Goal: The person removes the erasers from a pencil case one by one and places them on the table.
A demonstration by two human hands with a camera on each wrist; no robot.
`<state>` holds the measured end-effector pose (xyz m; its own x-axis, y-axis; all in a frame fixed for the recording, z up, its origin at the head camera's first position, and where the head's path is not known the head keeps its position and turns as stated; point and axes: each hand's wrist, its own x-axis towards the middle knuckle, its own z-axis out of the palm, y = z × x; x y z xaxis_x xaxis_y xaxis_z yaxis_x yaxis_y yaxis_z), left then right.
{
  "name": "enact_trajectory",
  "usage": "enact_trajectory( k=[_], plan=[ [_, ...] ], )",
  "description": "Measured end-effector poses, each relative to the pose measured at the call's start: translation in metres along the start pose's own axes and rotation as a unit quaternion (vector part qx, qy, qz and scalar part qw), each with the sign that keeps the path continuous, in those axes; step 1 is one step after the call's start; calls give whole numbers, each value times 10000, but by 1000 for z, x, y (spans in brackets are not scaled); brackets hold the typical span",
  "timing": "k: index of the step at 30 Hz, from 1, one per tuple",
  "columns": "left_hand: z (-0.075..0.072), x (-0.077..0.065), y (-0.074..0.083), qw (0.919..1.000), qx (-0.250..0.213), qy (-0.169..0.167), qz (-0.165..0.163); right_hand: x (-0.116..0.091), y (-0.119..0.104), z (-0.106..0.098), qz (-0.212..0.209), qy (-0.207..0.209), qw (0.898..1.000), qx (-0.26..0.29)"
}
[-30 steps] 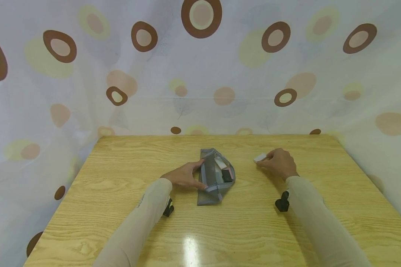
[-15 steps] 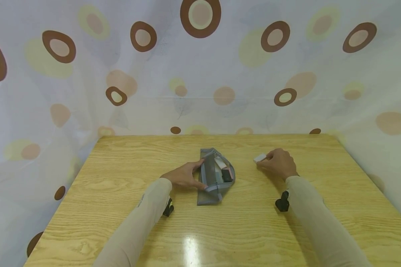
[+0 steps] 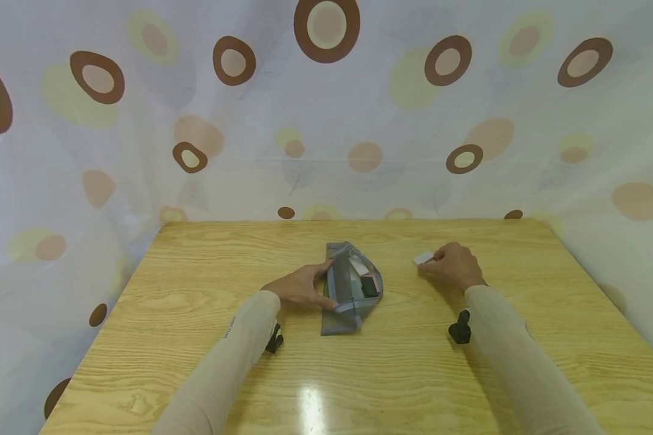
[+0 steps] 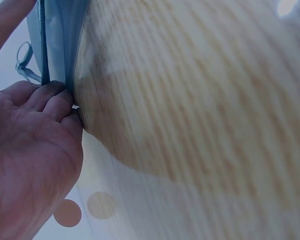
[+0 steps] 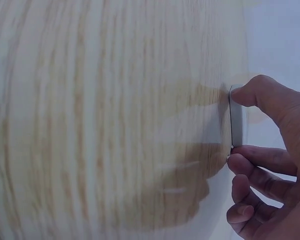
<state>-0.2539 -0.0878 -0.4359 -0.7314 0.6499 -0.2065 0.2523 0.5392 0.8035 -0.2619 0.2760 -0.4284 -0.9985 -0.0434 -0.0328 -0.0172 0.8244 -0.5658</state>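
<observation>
Noting head view first: the left hand (image 3: 300,285) is gripping the left side of the grey pouch (image 3: 340,278), thumb and fingers spread apart along it; the pouch is lying on the wooden table (image 3: 223,254), mouth gaping, with a white piece (image 3: 359,266) and a black piece (image 3: 369,286) showing inside. Right of the pouch, well apart from it, the right hand (image 3: 458,264) is pinching a white block (image 3: 424,258). Handling estimate: the block is probably weighing little and staying stiff, its smooth faces possibly slipping; opposite ends are offering the best hold. The pouch is looking thin and floppy, its rim needing support. Against half a second ago, hands, pouch and block are keeping their places; no clear change. Left wrist view: fingers are curling against the pouch, its zip pull (image 4: 23,66) hanging beside them; thumb contact is falling outside this view. Right wrist view: thumb and forefinger are pinching the block's two ends, remaining fingers curling free; whether the block is touching the table, cannot tell.
</observation>
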Motion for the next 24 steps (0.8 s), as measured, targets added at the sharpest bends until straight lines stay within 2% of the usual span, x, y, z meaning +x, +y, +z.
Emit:
enact_trajectory(
  k=[8,14,18,24],
  plan=[
    [0,2,-2,10000,-54,5,75,-2,0,-2,-113,-93,9999,89],
    [1,3,-4,10000,-11,29,40,-5,-4,-12,-92,-101,9998,131],
    [1,2,-4,10000,8,46,4,-3,-11,-18,-133,-166,9995,240],
    [0,2,-3,10000,71,51,-9,-4,-29,-22,-441,-159,9976,516]
  ],
)
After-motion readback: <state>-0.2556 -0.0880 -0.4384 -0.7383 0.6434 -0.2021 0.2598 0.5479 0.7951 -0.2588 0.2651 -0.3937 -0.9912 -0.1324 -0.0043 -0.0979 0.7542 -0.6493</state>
